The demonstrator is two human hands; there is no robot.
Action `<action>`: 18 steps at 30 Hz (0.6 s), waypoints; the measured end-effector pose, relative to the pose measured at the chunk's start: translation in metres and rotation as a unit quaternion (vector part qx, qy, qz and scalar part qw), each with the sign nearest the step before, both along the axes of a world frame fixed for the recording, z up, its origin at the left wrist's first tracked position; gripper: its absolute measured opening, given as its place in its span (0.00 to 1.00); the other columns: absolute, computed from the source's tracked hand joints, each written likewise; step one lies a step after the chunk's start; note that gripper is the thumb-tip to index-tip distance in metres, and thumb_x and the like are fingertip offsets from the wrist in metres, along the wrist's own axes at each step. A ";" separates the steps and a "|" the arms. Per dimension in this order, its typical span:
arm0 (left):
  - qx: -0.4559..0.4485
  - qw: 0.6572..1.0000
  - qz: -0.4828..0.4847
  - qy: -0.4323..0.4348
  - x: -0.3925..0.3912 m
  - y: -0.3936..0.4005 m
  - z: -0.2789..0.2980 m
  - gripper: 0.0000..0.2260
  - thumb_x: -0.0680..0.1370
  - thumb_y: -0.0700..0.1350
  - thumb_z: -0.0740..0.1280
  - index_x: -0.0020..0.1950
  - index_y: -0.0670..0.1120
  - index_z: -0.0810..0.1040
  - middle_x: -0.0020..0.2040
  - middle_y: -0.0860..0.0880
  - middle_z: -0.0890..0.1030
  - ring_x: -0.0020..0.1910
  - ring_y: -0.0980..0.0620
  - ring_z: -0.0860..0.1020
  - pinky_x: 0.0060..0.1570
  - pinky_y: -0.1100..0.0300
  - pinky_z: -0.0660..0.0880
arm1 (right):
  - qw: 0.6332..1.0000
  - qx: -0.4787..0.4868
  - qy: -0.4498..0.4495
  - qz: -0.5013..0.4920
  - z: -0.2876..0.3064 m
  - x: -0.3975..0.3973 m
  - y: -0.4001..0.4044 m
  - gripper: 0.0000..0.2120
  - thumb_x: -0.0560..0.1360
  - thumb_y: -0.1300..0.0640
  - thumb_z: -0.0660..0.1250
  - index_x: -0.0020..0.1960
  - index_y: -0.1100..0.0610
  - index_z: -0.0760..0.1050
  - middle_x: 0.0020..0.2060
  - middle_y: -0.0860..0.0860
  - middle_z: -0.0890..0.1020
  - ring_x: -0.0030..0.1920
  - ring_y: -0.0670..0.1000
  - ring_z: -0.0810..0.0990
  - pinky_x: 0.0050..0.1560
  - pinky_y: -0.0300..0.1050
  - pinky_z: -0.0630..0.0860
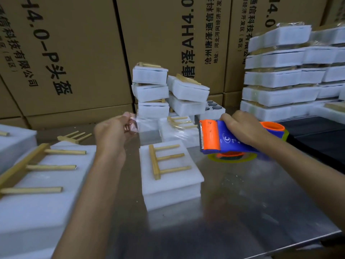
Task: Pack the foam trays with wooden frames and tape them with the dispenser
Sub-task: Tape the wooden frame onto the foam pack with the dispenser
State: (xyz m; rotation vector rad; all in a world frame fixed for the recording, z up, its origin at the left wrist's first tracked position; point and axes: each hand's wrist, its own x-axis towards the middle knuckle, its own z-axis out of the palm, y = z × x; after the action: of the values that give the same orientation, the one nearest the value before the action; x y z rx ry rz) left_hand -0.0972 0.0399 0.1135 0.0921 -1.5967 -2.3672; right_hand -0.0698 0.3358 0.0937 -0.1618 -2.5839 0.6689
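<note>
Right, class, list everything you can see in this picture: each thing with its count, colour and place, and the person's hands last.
Tape dispenser: one, blue and orange, held above the table at right.
Clear tape: one strip, stretched between the hands.
Foam tray with wooden frame: one, white with tan frame, table centre.
Large foam tray with frame: one, white, near left.
Loose wooden frame: one, tan, behind the left tray.
Untaped tray pile: several, white, centre back.
Taped tray stacks: many, white, right back.
Cardboard boxes: several, brown, behind.
Metal table: one, grey.
Left hand: pinches the tape end.
Right hand: grips the dispenser.
</note>
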 end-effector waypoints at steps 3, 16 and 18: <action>0.054 0.998 -0.017 -0.025 -0.001 -0.005 -0.015 0.07 0.79 0.35 0.67 0.40 0.40 0.78 0.36 0.46 0.77 0.33 0.54 0.76 0.37 0.63 0.79 | 0.996 0.043 -0.072 0.014 0.007 -0.014 0.010 0.21 0.83 0.46 0.50 0.49 0.59 0.76 0.40 0.56 0.77 0.39 0.51 0.74 0.38 0.46 0.67; -0.356 0.910 0.212 -0.008 -0.002 -0.027 -0.068 0.09 0.79 0.45 0.66 0.39 0.46 0.76 0.44 0.43 0.82 0.45 0.42 0.77 0.46 0.52 0.72 | 0.959 0.161 -0.233 -0.003 -0.008 -0.061 0.026 0.22 0.80 0.37 0.51 0.43 0.51 0.74 0.39 0.52 0.78 0.40 0.49 0.76 0.36 0.45 0.64; -0.460 0.850 0.257 0.020 -0.001 -0.026 -0.078 0.05 0.80 0.39 0.63 0.46 0.41 0.77 0.52 0.39 0.80 0.52 0.37 0.76 0.50 0.49 0.71 | 0.958 0.159 -0.240 0.004 -0.009 -0.066 0.024 0.22 0.80 0.37 0.51 0.42 0.51 0.73 0.39 0.51 0.77 0.40 0.49 0.76 0.35 0.45 0.64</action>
State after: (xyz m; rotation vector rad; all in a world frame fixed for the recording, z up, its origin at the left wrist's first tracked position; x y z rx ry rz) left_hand -0.0979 0.0135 0.0354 0.2262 -2.1602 -1.0493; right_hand -0.1354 0.3597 0.0850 -0.2329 -3.1159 0.2198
